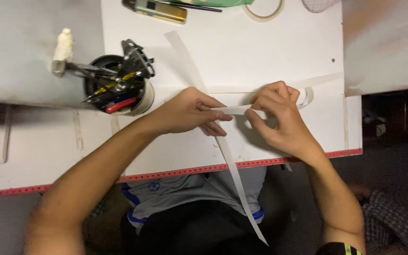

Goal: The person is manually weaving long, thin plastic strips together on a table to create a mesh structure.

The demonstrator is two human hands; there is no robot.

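Both hands pinch one white paper strip (236, 109) above the table (260, 56). Left hand (190, 111) fingers and right hand (279, 118) fingers are closed on it. The strip's long end hangs over the table edge.

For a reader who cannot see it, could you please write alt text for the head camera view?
Two bare hands, left hand and right hand, pinch a long white paper strip between them above a white board, its end hanging past the board's red edge. A round holder of tools stands to the left; a tape roll lies at the top.
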